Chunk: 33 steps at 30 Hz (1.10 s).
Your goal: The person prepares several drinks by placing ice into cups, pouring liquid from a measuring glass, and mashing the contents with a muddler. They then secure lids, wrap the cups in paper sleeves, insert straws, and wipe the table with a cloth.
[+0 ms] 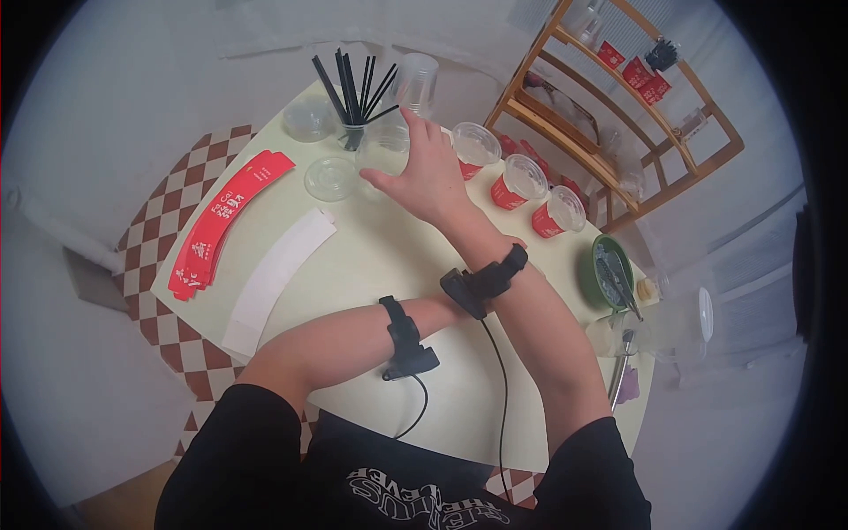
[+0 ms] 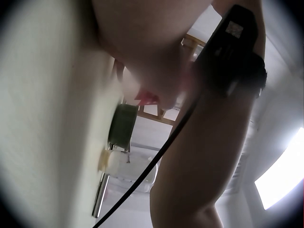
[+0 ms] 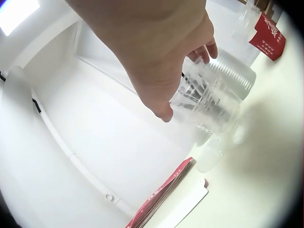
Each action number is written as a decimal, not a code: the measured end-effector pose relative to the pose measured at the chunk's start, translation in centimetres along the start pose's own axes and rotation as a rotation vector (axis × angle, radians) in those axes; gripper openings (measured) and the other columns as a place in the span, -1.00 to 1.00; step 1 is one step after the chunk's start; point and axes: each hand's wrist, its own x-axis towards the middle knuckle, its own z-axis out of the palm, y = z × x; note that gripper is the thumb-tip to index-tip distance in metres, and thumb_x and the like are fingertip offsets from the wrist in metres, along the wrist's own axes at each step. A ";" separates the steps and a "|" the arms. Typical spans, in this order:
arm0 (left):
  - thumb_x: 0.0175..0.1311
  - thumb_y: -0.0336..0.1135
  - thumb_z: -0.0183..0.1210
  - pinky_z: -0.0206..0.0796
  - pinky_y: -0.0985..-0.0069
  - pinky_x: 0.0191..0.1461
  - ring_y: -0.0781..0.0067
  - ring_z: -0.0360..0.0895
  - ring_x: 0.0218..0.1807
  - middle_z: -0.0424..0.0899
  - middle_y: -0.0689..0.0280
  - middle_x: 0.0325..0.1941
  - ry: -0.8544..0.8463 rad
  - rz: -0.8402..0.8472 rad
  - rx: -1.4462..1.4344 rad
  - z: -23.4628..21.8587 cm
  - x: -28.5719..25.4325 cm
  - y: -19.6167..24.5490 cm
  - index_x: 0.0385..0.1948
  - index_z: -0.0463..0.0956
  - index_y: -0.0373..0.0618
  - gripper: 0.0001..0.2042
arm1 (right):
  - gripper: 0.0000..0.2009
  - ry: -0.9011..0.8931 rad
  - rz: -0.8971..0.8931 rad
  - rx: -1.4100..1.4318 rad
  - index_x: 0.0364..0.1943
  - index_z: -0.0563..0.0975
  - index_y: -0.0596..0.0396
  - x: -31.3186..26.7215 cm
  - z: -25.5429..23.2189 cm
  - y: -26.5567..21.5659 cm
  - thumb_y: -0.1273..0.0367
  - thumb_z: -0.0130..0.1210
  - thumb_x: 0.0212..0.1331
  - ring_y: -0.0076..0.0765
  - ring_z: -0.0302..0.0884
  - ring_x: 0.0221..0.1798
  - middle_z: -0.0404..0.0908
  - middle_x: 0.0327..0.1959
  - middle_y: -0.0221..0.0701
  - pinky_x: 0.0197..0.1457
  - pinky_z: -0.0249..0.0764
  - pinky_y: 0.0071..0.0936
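My right hand [image 1: 428,172] is spread over a clear plastic cup [image 1: 383,150], thumb at its left and fingers at its far side. In the right wrist view the thumb and fingers of the right hand [image 3: 166,71] are apart around the clear cup [image 3: 216,102]; firm contact cannot be made out. Just behind stands a cup of black straws [image 1: 352,137], with a clear lid [image 1: 331,179] to the left. My left forearm crosses under the right one, which hides most of the left hand in the head view; the left hand [image 2: 142,42] is dark and blurred in the left wrist view.
Red sleeves [image 1: 225,216] and a white strip [image 1: 281,278] lie left. Three red-sleeved cups [image 1: 518,182] stand right, near a green bowl [image 1: 608,272] and a clear pitcher [image 1: 676,327]. Stacked clear cups [image 1: 415,81] are at the back; a wooden rack [image 1: 565,106] stands beyond.
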 end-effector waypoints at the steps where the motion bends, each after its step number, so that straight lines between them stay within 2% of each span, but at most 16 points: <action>1: 0.62 -0.24 0.17 0.58 0.32 0.27 0.44 0.66 0.20 0.67 0.15 0.22 -0.035 0.082 0.092 0.0 0.1 -0.2 0.45 0.20 0.06 -0.52 | 0.07 -0.022 0.023 -0.026 0.59 0.21 0.23 -0.5 0.1 -0.1 -0.03 0.51 0.08 0.16 0.47 0.41 0.39 0.42 0.07 0.44 0.51 -0.02; 2: 0.62 -0.24 0.17 0.58 0.32 0.27 0.44 0.66 0.20 0.67 0.15 0.22 -0.033 0.087 0.087 0.0 0.4 -0.4 0.45 0.20 0.06 -0.52 | 0.12 -0.044 0.046 -0.053 0.60 0.18 0.24 -0.7 0.2 -0.1 -0.07 0.52 0.05 0.17 0.48 0.41 0.37 0.44 0.09 0.44 0.52 -0.02; 4: 0.53 -0.35 0.28 0.58 0.32 0.25 0.38 0.67 0.20 0.67 0.08 0.24 0.010 0.084 0.403 0.0 0.7 -0.4 0.46 0.16 0.07 -0.42 | 0.15 -0.046 0.059 -0.021 0.61 0.16 0.23 -0.8 1.1 0.3 -0.08 0.54 0.04 0.18 0.49 0.41 0.37 0.44 0.09 0.44 0.52 -0.02; 10: 0.21 -0.49 0.55 0.58 0.29 0.22 0.33 0.65 0.18 0.65 0.05 0.20 0.003 -0.043 0.313 0.3 0.7 0.4 0.48 0.10 0.06 -0.12 | 0.11 -0.066 0.118 0.053 0.60 0.16 0.25 -0.7 2.4 0.6 0.01 0.53 0.04 0.19 0.54 0.36 0.41 0.39 0.08 0.39 0.56 -0.04; 14: 0.20 -0.47 0.56 0.59 0.29 0.21 0.32 0.66 0.18 0.66 0.05 0.19 0.034 0.010 0.458 0.3 0.7 -0.2 0.47 0.10 0.06 -0.12 | 0.03 -0.076 0.159 0.034 0.59 0.18 0.25 -0.8 2.2 0.8 0.11 0.48 0.06 0.17 0.56 0.34 0.46 0.32 0.06 0.33 0.59 -0.05; 16: 0.22 -0.49 0.55 0.60 0.29 0.19 0.31 0.66 0.19 0.66 0.02 0.22 0.064 0.066 0.583 0.3 1.0 -0.6 0.47 0.10 0.06 -0.13 | 0.04 -0.081 0.165 0.030 0.59 0.19 0.25 -1.1 2.0 0.9 0.09 0.49 0.05 0.17 0.56 0.34 0.45 0.32 0.07 0.33 0.59 -0.06; 20: 0.22 -0.48 0.55 0.61 0.29 0.16 0.31 0.66 0.18 0.66 -0.01 0.21 0.071 0.030 0.576 0.1 1.0 -1.2 0.47 0.10 0.05 -0.13 | 0.09 -0.085 0.165 0.013 0.59 0.19 0.25 -1.6 1.4 0.8 0.03 0.54 0.03 0.17 0.55 0.36 0.43 0.37 0.11 0.38 0.56 -0.09; 22: 0.21 -0.41 0.57 0.62 0.29 0.15 0.33 0.66 0.16 0.66 0.00 0.17 0.086 -0.032 0.262 0.1 1.2 -1.1 0.46 0.10 0.05 -0.12 | 0.06 -0.030 0.120 -0.029 0.57 0.21 0.26 -2.4 0.8 0.8 0.02 0.53 0.06 0.17 0.55 0.37 0.43 0.39 0.10 0.40 0.55 -0.08; 24: 0.24 -0.37 0.56 0.62 0.29 0.14 0.33 0.66 0.14 0.65 0.00 0.16 0.070 -0.090 0.133 -0.1 0.8 -0.3 0.46 0.10 0.04 -0.15 | 0.03 0.021 0.069 -0.073 0.56 0.23 0.27 -3.7 -0.4 0.8 0.01 0.52 0.09 0.17 0.54 0.38 0.44 0.41 0.09 0.42 0.53 -0.08; 25: 0.27 -0.33 0.55 0.61 0.30 0.12 0.34 0.65 0.12 0.64 0.01 0.14 0.057 -0.145 0.003 0.3 0.5 0.6 0.46 0.10 0.03 -0.17 | -0.05 0.054 0.034 0.044 0.53 0.28 0.25 -4.8 -2.1 0.3 0.07 0.49 0.14 0.14 0.55 0.37 0.47 0.39 0.03 0.42 0.52 -0.08; 26: 0.38 -0.15 0.48 0.53 0.27 0.23 0.29 0.73 0.06 0.72 0.16 0.02 0.172 0.099 0.826 3.0 -0.1 2.9 0.37 0.20 -0.17 -0.29 | -0.14 0.088 -0.001 0.161 0.50 0.33 0.24 -6.0 -3.7 0.1 0.13 0.47 0.19 0.11 0.55 0.36 0.50 0.37 -0.02 0.43 0.51 -0.08; 27: 0.38 -0.15 0.48 0.53 0.27 0.23 0.29 0.73 0.06 0.72 0.16 0.02 0.174 0.103 0.825 2.7 0.2 2.7 0.37 0.20 -0.17 -0.29 | -0.25 0.132 -0.022 0.227 0.45 0.40 0.22 -7.4 -5.3 -0.1 0.23 0.45 0.21 0.03 0.58 0.30 0.54 0.33 -0.07 0.37 0.54 -0.13; 29: 0.37 -0.09 0.49 0.53 0.24 0.21 0.24 0.74 0.05 0.72 0.17 0.04 0.146 0.394 0.882 1.4 1.0 1.2 0.36 0.21 -0.22 -0.27 | -0.41 0.235 -0.043 0.279 0.36 0.51 0.18 -10.7 -8.0 0.7 0.42 0.40 0.21 -0.17 0.61 0.13 0.58 0.25 -0.15 0.22 0.58 -0.26; 30: 0.39 -0.18 0.46 0.57 0.36 0.05 0.41 0.65 0.07 0.65 0.19 0.04 0.215 0.543 0.973 0.9 0.8 0.6 0.33 0.28 -0.06 -0.38 | -0.45 0.294 -0.043 0.264 0.32 0.56 0.16 -12.3 -9.4 1.5 0.51 0.37 0.19 -0.29 0.62 0.02 0.60 0.21 -0.17 0.12 0.59 -0.34; 31: 0.39 -0.18 0.46 0.57 0.36 0.05 0.41 0.65 0.07 0.65 0.19 0.04 0.208 0.540 0.965 1.8 0.5 1.7 0.33 0.28 -0.06 -0.38 | -0.53 0.359 -0.068 0.212 0.24 0.61 0.17 -13.9 -10.4 2.9 0.58 0.31 0.19 -0.50 0.56 -0.24 0.61 0.19 -0.22 -0.13 0.54 -0.51; 33: 0.46 -0.18 0.41 0.59 0.44 0.03 0.46 0.67 0.06 0.66 0.21 0.03 0.283 -0.125 0.562 4.4 -0.1 5.2 0.33 0.28 -0.06 -0.43 | -0.63 0.391 0.012 0.204 0.15 0.64 0.18 -16.9 -12.7 5.0 0.62 0.27 0.23 -0.70 0.38 -0.49 0.64 0.15 -0.28 -0.36 0.35 -0.68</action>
